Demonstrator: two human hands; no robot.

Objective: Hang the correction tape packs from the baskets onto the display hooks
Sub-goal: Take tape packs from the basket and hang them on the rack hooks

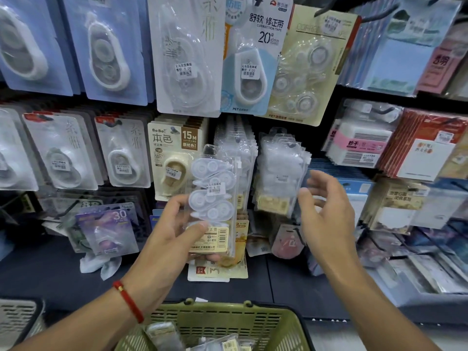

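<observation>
We hold a clear plastic pack of white correction tape refills [211, 198] upright in our left hand [174, 231], thumb pressed across its yellowish printed card at the bottom and fingers curled behind, so the hang hole at its top stays free at twelve o'clock, facing the display. The pack sits just in front of a row of identical glossy clear packs [235, 153] already hanging, which we judge to be its target hook. Our right hand [326, 211], at three o'clock of the pack, holds nothing: fingers spread and loosely bent, near a second crinkly bundle of hanging clear packs [281, 173], probably ready to part or steady the stock. At six o'clock the olive-green slotted plastic basket [228, 323] holds more packs awaiting hanging.
</observation>
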